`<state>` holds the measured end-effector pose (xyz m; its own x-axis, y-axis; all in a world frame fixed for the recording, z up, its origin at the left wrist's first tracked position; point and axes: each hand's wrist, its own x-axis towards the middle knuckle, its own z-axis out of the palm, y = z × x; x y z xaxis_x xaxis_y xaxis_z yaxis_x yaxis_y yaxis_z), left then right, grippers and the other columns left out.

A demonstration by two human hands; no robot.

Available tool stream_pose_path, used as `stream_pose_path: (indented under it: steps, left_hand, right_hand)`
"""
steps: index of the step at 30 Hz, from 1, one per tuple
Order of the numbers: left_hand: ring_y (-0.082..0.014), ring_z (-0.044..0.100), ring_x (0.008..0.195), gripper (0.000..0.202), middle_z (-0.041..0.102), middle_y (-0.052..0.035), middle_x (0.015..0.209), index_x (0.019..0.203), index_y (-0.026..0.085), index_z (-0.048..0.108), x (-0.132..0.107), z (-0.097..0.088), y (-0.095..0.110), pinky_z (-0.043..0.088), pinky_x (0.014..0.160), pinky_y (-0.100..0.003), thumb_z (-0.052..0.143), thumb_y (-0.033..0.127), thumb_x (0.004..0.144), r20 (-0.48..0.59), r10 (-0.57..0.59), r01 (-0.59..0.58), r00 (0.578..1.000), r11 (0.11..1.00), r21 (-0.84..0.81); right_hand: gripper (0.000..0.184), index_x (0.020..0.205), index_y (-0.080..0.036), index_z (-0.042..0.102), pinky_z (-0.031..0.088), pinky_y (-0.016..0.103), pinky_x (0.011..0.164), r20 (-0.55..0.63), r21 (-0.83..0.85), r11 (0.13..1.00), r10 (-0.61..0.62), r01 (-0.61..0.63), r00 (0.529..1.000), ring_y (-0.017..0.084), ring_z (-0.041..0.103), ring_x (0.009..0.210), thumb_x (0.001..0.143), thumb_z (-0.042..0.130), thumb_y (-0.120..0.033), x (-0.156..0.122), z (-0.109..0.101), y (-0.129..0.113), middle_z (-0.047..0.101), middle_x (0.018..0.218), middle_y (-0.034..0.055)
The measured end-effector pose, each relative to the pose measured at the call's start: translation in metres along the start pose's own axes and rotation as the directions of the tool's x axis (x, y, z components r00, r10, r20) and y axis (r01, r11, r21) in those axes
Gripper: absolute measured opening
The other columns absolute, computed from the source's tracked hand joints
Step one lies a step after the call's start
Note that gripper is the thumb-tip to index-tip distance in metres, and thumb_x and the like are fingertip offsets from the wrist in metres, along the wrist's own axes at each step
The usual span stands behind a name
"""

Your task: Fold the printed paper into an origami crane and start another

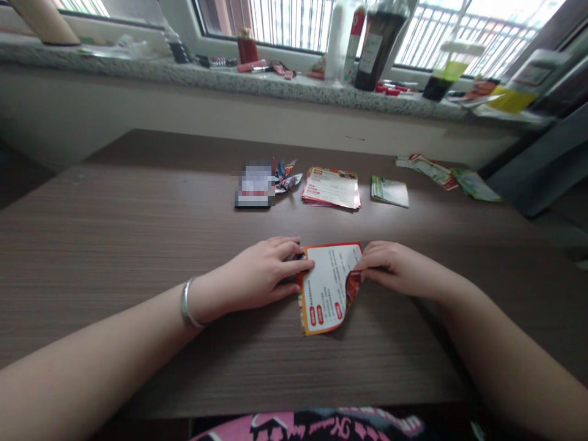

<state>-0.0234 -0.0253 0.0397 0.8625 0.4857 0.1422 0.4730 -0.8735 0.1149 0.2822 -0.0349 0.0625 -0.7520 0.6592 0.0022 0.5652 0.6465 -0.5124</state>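
Observation:
A printed paper flyer (pixel 325 288), white with an orange-red border, lies on the wooden table (pixel 138 220) in front of me. My left hand (pixel 260 275) presses its left edge down with the fingers flat. My right hand (pixel 390 266) pinches the flyer's right edge and curls it up and over, showing the coloured underside. A silver bracelet (pixel 187 303) is on my left wrist.
Farther back lie a phone (pixel 255 184), a folded paper crane (pixel 287 174), a stack of flyers (pixel 331 187), a green leaflet (pixel 390 191) and more leaflets (pixel 436 171) at the right. Bottles and clutter line the stone windowsill (pixel 275 82).

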Motion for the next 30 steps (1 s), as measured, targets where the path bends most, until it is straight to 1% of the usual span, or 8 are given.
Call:
stream_pose_path:
  steps: [3,7,10,13,17,23,26,30]
  left_hand:
    - [-0.0275,0.054,0.124,0.038,0.062,-0.012,0.125,0.128,0.02,0.059,0.001,-0.002,0.001,0.047,0.104,-0.046,0.053,0.033,0.093,-0.028,0.06,-0.061,0.998,0.998,-0.003]
    - [-0.0239,0.059,0.118,0.034,0.066,-0.0094,0.123,0.121,0.017,0.062,0.004,-0.004,0.004,0.051,0.102,-0.04,0.059,0.025,0.089,-0.056,0.072,-0.074,0.996,0.997,-0.027]
    - [-0.0237,0.06,0.118,0.031,0.067,-0.0095,0.123,0.119,0.016,0.064,0.004,-0.004,0.005,0.051,0.102,-0.039,0.058,0.023,0.089,-0.061,0.093,-0.094,0.994,0.995,-0.014]
    - [-0.0231,0.062,0.114,0.03,0.067,-0.0096,0.122,0.119,0.022,0.066,0.004,-0.005,0.005,0.051,0.101,-0.043,0.053,0.02,0.092,-0.069,0.087,-0.085,0.994,0.996,0.024]
    - [-0.0233,0.066,0.103,0.027,0.068,-0.0109,0.115,0.112,0.027,0.07,0.002,-0.005,0.006,0.057,0.087,-0.041,0.05,0.023,0.094,-0.088,0.023,-0.017,0.996,0.997,0.069]
    - [-0.023,0.067,0.1,0.033,0.068,-0.0122,0.115,0.123,0.016,0.062,0.002,-0.005,0.008,0.058,0.087,-0.038,0.048,0.027,0.094,-0.066,-0.046,0.049,0.997,0.998,0.035]
    - [-0.023,0.067,0.1,0.044,0.067,-0.012,0.116,0.137,0.019,0.05,0.003,-0.007,0.013,0.058,0.085,-0.038,0.05,0.025,0.093,-0.062,-0.046,0.049,0.997,0.997,0.051]
    - [-0.0259,0.066,0.101,0.033,0.065,-0.0129,0.117,0.124,0.022,0.061,0.003,-0.006,0.021,0.058,0.084,-0.042,0.05,0.027,0.094,-0.023,-0.034,0.036,0.999,0.994,0.1]
  right_hand:
    - [0.022,0.104,-0.024,0.073,0.051,0.03,0.082,-0.033,0.034,0.999,0.02,-0.018,0.999,0.016,0.065,0.088,0.092,0.054,-0.022,0.002,0.004,0.002,0.074,0.096,0.0043]
    - [0.022,0.107,-0.022,0.071,0.051,0.027,0.072,-0.196,0.125,0.989,0.107,-0.083,0.975,0.015,0.065,0.08,0.089,0.059,-0.025,0.009,0.017,0.0,0.072,0.09,0.0043]
    - [0.01,0.093,-0.019,0.068,0.05,0.025,0.068,-0.24,0.234,0.961,0.205,-0.148,0.949,0.013,0.065,0.075,0.085,0.062,-0.022,0.017,0.03,-0.002,0.071,0.086,0.0025]
    - [0.001,0.081,-0.02,0.063,0.046,0.024,0.065,-0.294,0.162,0.971,0.22,-0.179,0.93,0.012,0.061,0.071,0.082,0.063,-0.02,0.024,0.039,-0.003,0.068,0.079,0.0]
    - [0.002,0.081,-0.021,0.063,0.043,0.025,0.066,-0.334,0.069,0.975,0.221,-0.21,0.916,0.013,0.059,0.073,0.082,0.063,-0.019,0.03,0.044,-0.003,0.067,0.078,-0.0001]
    - [0.002,0.083,-0.023,0.066,0.042,0.026,0.067,-0.355,0.028,0.949,0.303,-0.314,0.884,0.015,0.061,0.075,0.082,0.064,-0.023,0.035,0.044,-0.006,0.069,0.081,-0.0002]
    - [0.005,0.084,-0.023,0.067,0.042,0.026,0.066,-0.389,-0.036,0.934,0.315,-0.356,0.866,0.016,0.062,0.076,0.083,0.063,-0.025,0.037,0.044,-0.011,0.07,0.083,0.0006]
    - [0.007,0.084,-0.023,0.068,0.043,0.028,0.066,-0.414,-0.115,0.93,0.276,-0.35,0.867,0.017,0.062,0.076,0.085,0.061,-0.027,0.039,0.044,-0.015,0.071,0.082,0.0021]
